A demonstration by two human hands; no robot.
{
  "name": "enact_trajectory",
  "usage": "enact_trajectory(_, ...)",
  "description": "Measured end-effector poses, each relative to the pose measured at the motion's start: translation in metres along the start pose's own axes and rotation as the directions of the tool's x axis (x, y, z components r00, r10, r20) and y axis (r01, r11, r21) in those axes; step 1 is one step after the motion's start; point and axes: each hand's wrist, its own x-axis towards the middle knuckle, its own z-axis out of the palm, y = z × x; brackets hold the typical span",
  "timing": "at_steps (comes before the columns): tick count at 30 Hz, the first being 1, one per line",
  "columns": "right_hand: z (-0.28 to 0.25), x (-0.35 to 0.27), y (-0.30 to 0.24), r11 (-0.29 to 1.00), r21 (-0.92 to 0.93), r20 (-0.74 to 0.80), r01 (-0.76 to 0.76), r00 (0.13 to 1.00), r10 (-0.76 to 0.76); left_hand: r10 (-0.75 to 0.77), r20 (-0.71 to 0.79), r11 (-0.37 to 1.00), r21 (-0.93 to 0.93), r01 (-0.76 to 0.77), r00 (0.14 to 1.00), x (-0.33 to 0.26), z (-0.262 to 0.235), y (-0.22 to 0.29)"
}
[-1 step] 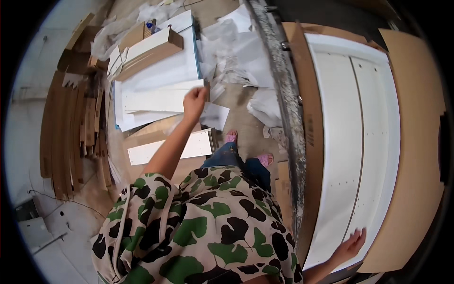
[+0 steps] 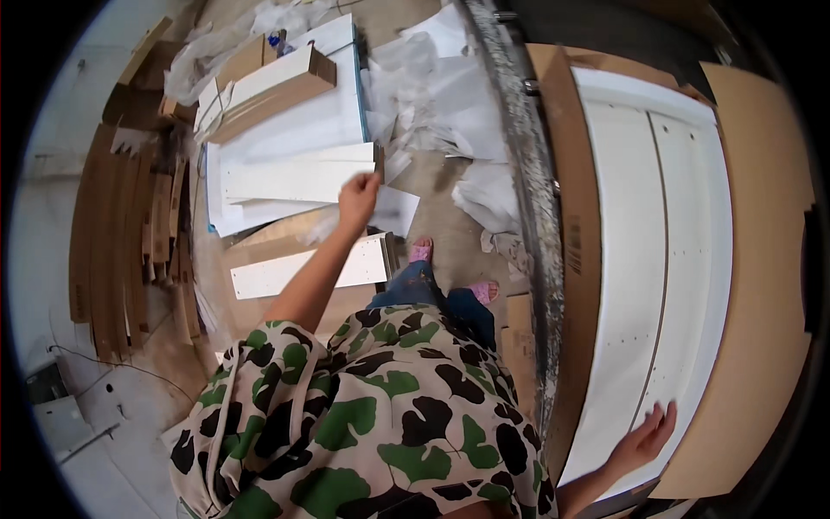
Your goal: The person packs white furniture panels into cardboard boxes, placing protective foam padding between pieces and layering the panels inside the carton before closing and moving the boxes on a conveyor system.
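My left hand [image 2: 359, 197] reaches forward over the floor and grips the near end of a long white board [image 2: 294, 179], which lies on a stack of white panels [image 2: 285, 130]. My right hand [image 2: 644, 439] rests with fingers spread on the near corner of a large white panel [image 2: 635, 259]. That panel lies flat on a sheet of brown cardboard [image 2: 765, 259] at the right. My patterned shirt fills the lower middle of the view.
A second white board with small holes [image 2: 303, 270] lies on the floor near my feet in pink sandals [image 2: 421, 251]. Cardboard strips [image 2: 112, 251] are stacked at the left. Crumpled white packing sheets [image 2: 450, 95] lie ahead. A grey metal edge [image 2: 529, 216] separates the floor from the panel area.
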Motion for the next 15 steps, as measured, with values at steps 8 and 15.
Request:
enact_trajectory(8, 0.227, -0.039, -0.234, 0.668, 0.474, 0.406, 0.574, 0.531, -0.744, -0.165, 0.589, 0.979, 0.196, 0.058, 0.791, -0.076, 0.007, -0.125)
enact_trajectory(15, 0.410, -0.060, -0.251, 0.683, 0.512, 0.699, 0.521, 0.209, -0.683, -0.239, 0.334, 0.954, 0.256, 0.156, 0.912, -0.028, -0.036, -0.204)
